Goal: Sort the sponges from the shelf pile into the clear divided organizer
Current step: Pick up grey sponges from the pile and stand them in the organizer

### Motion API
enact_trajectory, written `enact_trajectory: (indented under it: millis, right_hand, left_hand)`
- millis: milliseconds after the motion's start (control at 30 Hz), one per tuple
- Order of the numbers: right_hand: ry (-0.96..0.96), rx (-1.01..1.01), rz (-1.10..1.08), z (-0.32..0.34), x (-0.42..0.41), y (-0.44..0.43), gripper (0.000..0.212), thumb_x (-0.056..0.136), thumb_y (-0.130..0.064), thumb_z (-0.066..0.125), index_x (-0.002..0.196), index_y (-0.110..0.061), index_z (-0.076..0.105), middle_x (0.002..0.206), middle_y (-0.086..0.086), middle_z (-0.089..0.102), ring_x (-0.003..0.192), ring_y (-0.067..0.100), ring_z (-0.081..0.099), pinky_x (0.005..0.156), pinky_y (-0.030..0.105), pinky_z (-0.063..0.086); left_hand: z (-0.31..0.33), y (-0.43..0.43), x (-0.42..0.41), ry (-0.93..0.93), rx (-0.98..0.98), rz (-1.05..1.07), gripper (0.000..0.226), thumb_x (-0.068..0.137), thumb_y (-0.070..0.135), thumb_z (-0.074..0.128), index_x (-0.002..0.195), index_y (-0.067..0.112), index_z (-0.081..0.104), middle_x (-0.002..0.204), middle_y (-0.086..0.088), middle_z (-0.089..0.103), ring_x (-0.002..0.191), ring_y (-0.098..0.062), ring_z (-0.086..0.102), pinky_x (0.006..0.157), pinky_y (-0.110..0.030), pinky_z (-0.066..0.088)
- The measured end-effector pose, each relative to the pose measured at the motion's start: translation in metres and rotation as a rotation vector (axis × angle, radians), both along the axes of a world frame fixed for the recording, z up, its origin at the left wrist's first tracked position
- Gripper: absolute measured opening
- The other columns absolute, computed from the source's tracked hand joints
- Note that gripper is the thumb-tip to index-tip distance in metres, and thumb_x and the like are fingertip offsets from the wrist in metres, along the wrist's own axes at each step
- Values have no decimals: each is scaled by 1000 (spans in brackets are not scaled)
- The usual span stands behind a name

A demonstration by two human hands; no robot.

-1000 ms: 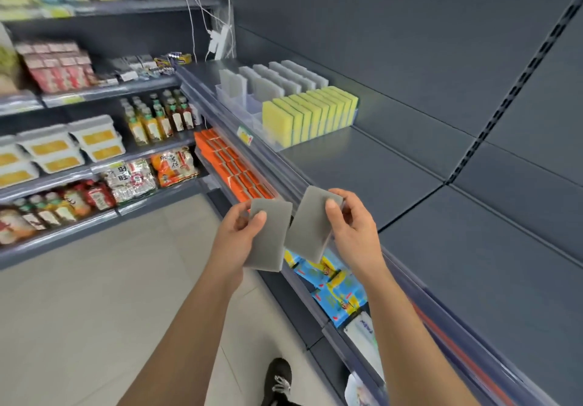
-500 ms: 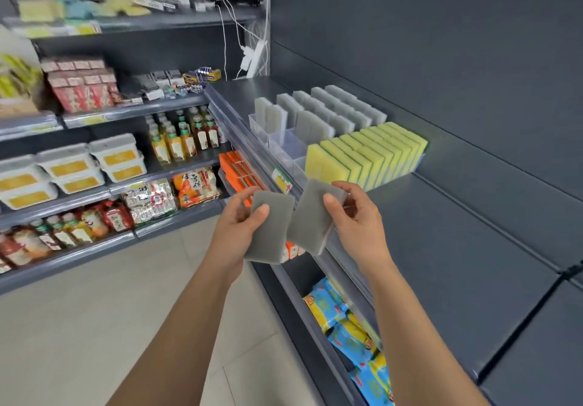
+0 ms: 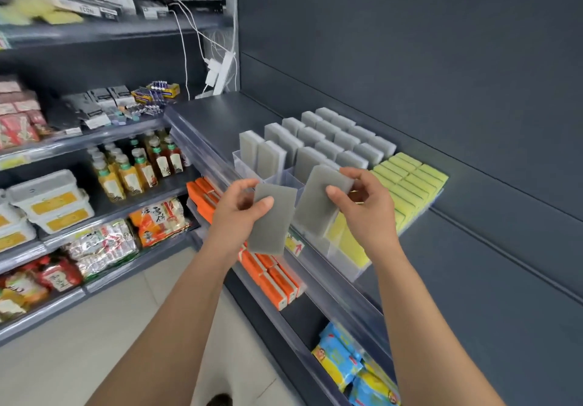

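Two grey sponges are in our grip, one pinched in our left hand (image 3: 243,213) and one in our right hand (image 3: 366,207), held just before the clear divided organizer (image 3: 344,263) standing on the shelf (image 3: 220,115).

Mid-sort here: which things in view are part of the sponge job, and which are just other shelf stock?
Part of the job:
left hand holding a grey sponge
right hand holding a second grey sponge
clear organizer
filed grey sponges
filed yellow sponges

Just stock:
drink bottles
orange packs
blue packets
white tubs
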State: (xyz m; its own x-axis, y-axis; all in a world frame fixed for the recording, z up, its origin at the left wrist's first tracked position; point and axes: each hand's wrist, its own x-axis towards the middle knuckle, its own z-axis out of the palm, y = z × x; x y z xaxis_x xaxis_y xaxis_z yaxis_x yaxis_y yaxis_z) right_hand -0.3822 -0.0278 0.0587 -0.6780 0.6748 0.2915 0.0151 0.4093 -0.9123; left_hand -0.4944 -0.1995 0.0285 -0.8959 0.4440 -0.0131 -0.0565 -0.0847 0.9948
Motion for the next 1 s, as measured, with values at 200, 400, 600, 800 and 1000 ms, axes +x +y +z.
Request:
enact_trajectory:
  millis: [200,400,600,800,1000]
  right_hand:
    - [-55,53,-218,-2,-51,-4,32,82,-18,72,109,-30,58,88,-11,60,74,3,54,64,13,43]
    - [-236,273,-358,-6,-73,-13,31,83,-16,68,109,-28,56,103,-3,59,80,15,54,69,31,47]
    - [-288,316,-399,-6,-81,-19,31,82,-17,66,109,-26,55,98,-3,57,72,14,53,63,28,44]
    - [-410,415,-365,-21,-82,-25,34,82,-13,66,114,-20,56,107,0,58,80,20,53,66,26,37]
    - [-500,566,-427,-32,-76,-26,30,77,-12,70,106,-12,62,95,4,67,90,28,51,77,37,39]
  left_hand:
    - [5,10,-76,75,-38,-171,39,82,11,70,106,37,55,108,8,66,102,-14,60,77,-31,49]
    - [12,24,-117,223,-122,-379,42,82,9,69,102,43,55,108,12,62,98,-3,57,77,-24,47]
    - [19,39,-138,375,-155,-452,41,82,12,69,109,38,54,110,10,61,104,-9,57,86,-31,48]
    - [25,45,-138,463,-229,-462,43,84,15,68,109,45,49,107,19,57,98,3,53,75,-22,47]
    - [30,50,-136,535,-224,-506,51,87,9,63,115,49,47,110,16,52,99,0,52,70,-13,44]
